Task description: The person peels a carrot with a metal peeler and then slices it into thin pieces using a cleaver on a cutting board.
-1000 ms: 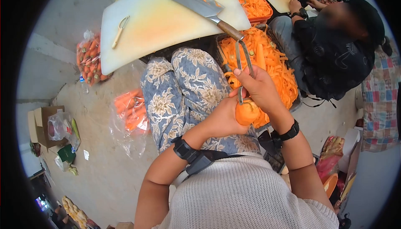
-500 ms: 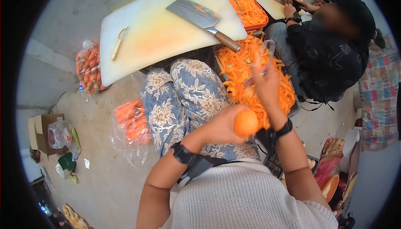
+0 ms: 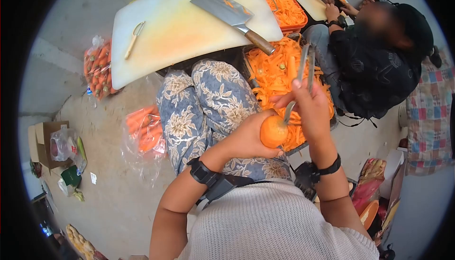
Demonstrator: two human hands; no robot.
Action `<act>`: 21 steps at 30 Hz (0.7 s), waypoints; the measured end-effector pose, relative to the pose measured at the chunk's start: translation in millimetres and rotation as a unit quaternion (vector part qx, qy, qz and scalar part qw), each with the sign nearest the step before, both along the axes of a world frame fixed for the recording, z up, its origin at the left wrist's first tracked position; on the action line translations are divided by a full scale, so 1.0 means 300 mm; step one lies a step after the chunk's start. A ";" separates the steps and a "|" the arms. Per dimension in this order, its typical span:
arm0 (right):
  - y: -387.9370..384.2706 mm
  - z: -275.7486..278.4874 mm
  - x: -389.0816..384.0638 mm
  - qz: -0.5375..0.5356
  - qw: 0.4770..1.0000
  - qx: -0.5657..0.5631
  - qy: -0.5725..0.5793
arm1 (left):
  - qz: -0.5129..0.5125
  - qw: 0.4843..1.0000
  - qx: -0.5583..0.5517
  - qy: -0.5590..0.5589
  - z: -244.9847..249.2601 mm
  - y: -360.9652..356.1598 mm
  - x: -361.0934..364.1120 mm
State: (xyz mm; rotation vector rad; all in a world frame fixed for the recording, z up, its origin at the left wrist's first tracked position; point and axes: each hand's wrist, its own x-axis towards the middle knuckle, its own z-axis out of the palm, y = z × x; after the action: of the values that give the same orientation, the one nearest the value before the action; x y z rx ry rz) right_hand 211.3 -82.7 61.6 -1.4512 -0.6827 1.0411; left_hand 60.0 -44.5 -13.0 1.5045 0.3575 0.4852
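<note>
Your left hand (image 3: pixel 251 134) is wrapped around a peeled carrot (image 3: pixel 273 132), its rounded end facing up over your lap, beside the heap of orange peelings (image 3: pixel 268 72). Your right hand (image 3: pixel 314 113) grips a looped metal peeler (image 3: pixel 311 65), its lower end at the carrot's edge. Ahead, a cleaver (image 3: pixel 222 9) lies on the white cutting board (image 3: pixel 166 32).

Looked like some rough food-prep room to me: concrete floor (image 3: pixel 106 165), big cutting boards, bagged carrots (image 3: pixel 98 68) sitting around.
</note>
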 end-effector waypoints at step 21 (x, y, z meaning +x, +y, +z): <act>0.021 -0.054 -0.035 0.091 0.989 -0.046 -0.108 | -0.029 0.997 -0.043 0.055 0.028 -0.011 0.025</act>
State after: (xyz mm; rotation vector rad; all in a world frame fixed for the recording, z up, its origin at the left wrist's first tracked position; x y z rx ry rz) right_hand 200.8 -76.5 45.4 -1.6204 -0.9482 1.0759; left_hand 67.6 -47.7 -4.6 1.4565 0.4143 0.3377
